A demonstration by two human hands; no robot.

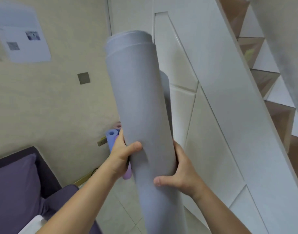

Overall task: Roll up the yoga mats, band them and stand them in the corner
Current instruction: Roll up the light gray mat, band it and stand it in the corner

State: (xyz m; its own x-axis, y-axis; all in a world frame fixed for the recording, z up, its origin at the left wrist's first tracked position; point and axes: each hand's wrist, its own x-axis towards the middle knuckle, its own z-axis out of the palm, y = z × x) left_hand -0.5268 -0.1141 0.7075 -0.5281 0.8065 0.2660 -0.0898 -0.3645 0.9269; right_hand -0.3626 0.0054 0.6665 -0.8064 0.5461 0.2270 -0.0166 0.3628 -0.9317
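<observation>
The rolled mat (141, 107) is plain grey; behind it stand blue (110, 137) and seemingly pink (118, 126) rolls; the sofa (18, 183) is dark purple.

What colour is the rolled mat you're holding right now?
Light grey rolled mat, seen in the head view, gripped by left hand and right hand.

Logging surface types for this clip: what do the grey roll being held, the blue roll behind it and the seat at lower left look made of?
Grey rolled mat: probably foam or rubber, matte, with thick soft layers stepped at its top end. Blue rolled mat: likely foam, matte, its thick spiral end showing. Purple sofa: apparently woven fabric, dull, with soft creases. Left hand and right hand grip the grey one.
</observation>
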